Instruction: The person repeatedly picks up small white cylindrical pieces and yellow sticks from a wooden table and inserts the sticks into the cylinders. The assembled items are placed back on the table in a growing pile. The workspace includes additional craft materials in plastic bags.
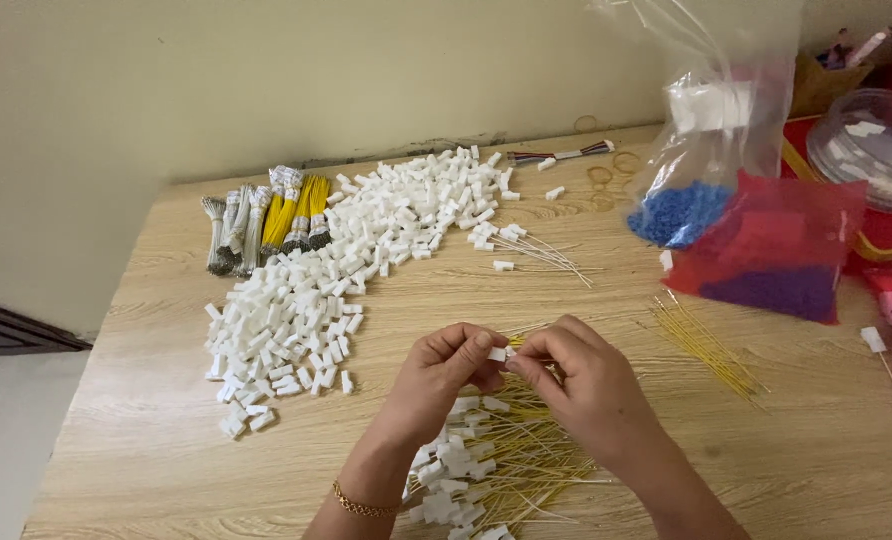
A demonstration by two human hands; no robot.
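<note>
Pinching white connector (497, 353), both hands (511, 375) closed

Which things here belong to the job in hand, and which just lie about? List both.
In use:
left hand and right hand, pinching a small white plastic connector
heap of white plastic connectors
pile of thin yellow wires with white ends

Lying about:
clear bag of blue beads
red plastic bag
tan rubber bands

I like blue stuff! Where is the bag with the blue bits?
In the head view, the clear bag of blue bits sits at the table's far right, just left of the red bag and right of the rubber bands.
</note>
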